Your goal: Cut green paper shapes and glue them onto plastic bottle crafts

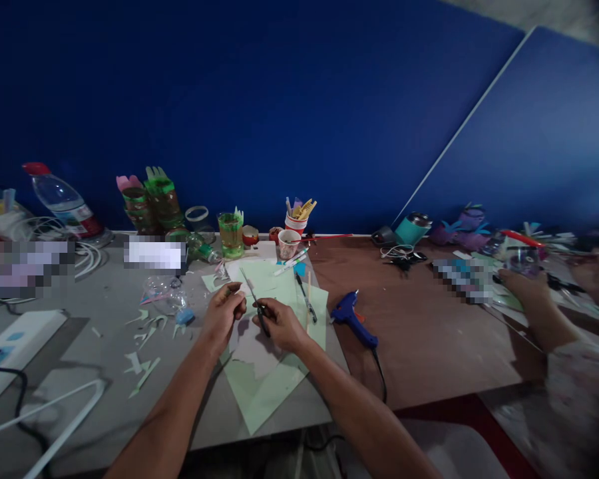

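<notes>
In the middle of the frame, the right hand (278,323) has its fingers closed around the dark handles of a pair of scissors (261,315); the handles lie within the grip, while the blades reach out past the fingertips, slanting toward the upper left, in the gap between the two hands; whether the blades are parted cannot be told.

The left hand (223,307), just left of the blades, has thumb and fingertips drawn together beside a small bit of white; whether it pinches that bit cannot be told.

Below both hands lies a whitish sheet of paper (259,357), its lower edge uneven; it overlaps a larger pale green sheet (253,407), one corner of which points to the bottom of the frame.

Right of the right hand, a black pen (305,299) rests on the green paper; farther right, a blue glue gun (352,319) lies on the brown tabletop (429,346); left of the left hand are a clear plastic bottle with a blue cap (184,316) and pale green paper scraps (146,378); at the right edge of the frame, another person's hand (526,291) reaches over the table.
</notes>
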The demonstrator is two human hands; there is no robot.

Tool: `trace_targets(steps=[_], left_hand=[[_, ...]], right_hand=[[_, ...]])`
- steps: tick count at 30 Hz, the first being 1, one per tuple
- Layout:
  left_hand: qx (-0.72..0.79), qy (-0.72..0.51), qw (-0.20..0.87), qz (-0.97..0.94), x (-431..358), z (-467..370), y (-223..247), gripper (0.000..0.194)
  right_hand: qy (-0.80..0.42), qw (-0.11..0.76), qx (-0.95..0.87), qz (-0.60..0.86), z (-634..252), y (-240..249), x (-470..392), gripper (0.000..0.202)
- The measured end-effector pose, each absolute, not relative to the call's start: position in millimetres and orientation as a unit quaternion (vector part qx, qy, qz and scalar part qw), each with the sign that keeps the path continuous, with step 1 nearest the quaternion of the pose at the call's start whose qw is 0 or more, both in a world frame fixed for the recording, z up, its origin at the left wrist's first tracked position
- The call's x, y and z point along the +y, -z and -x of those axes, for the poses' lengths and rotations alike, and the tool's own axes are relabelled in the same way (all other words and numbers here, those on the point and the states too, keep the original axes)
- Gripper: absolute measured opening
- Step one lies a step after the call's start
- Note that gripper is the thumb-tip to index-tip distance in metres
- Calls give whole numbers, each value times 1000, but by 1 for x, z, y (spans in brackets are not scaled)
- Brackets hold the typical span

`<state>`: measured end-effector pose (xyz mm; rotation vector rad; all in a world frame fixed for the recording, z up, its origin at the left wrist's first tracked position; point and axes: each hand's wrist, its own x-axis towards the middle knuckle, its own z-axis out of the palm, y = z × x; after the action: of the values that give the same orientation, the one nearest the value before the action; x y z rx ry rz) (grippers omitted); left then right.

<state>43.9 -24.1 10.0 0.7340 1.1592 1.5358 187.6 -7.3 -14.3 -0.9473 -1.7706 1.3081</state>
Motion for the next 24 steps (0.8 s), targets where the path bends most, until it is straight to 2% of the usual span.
trace_targets(steps=[12, 19, 24], left_hand=[[487, -683, 474, -270, -19, -38, -9, 26], [482, -684, 477, -268, -18, -38, -6, 28], [494, -666, 476, -292, -19, -39, -5, 26]], right_hand=[[-527, 349, -688, 358, -188, 18, -4, 20], [-634, 411, -577, 310, -187, 10, -8, 32], [-645, 395, -574, 315, -188, 8, -9, 33]])
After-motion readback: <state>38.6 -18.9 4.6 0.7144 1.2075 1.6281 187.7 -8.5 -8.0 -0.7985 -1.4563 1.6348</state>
